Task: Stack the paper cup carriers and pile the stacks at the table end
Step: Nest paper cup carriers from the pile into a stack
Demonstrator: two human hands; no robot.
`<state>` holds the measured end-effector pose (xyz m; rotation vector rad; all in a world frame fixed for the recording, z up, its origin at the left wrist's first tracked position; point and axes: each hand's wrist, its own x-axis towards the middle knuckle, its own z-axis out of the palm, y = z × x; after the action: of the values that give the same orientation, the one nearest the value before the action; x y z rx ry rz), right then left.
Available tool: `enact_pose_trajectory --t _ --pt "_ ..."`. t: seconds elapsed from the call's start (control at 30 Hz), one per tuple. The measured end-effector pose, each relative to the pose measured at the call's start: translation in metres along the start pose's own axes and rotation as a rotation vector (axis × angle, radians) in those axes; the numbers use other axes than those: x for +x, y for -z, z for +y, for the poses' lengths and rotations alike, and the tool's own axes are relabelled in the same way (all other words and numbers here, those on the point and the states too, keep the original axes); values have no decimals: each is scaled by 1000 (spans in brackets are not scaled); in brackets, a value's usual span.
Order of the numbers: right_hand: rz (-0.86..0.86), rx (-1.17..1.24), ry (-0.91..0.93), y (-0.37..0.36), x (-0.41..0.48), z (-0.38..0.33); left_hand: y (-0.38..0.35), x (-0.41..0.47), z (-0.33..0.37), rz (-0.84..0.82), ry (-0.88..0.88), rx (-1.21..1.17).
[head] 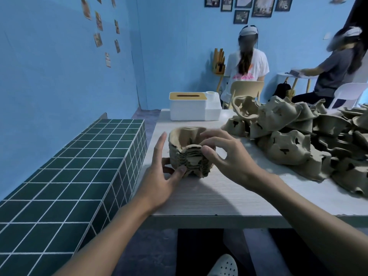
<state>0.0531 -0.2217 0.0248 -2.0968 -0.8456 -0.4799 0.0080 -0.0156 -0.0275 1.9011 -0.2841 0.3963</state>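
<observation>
Stacked brown moulded-pulp cup carriers [191, 154] stand near the left edge of the pale wooden table [199, 198]. A dark green tiled bench [69, 176] lies at nine o'clock. The left hand [161, 176] grips the stack's lower corner with thumb and curled fingers, and the right hand [225, 156] pinches its top rim. A white tissue box with a tan lid [189, 106] sits at twelve o'clock, and a heap of loose brown carriers [298, 140] lies apart at three o'clock.

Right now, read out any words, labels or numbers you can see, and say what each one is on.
Nothing here can be read.
Pink print on the T-shirt: blurred.
Framed pictures, top right: too small.
Pinned cards, upper left: blurred.
Stack and white box: no text visible.
</observation>
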Motion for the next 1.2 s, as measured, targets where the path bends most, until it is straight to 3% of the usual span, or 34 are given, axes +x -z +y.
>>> enact_pose_trajectory --t 0.2,0.37,0.47,0.63,0.97,1.1,1.2 --pt "246 -25 -116 24 0 19 -1 1 -2 1 -25 55" --pt "601 -100 -372 57 -3 43 -2 1 -1 -24 -15 57" --pt "684 -96 -509 73 -2 53 -2 0 -2 -25 -10 49" --pt "710 29 -710 88 9 63 -2 0 -2 -21 -14 42" --pt "746 426 -735 88 22 84 -3 1 -3 -12 3 16" --pt "691 374 -629 83 18 81 -3 1 -3 -9 3 15" --pt "625 177 -511 77 13 74 -3 1 -3 -13 1 24"
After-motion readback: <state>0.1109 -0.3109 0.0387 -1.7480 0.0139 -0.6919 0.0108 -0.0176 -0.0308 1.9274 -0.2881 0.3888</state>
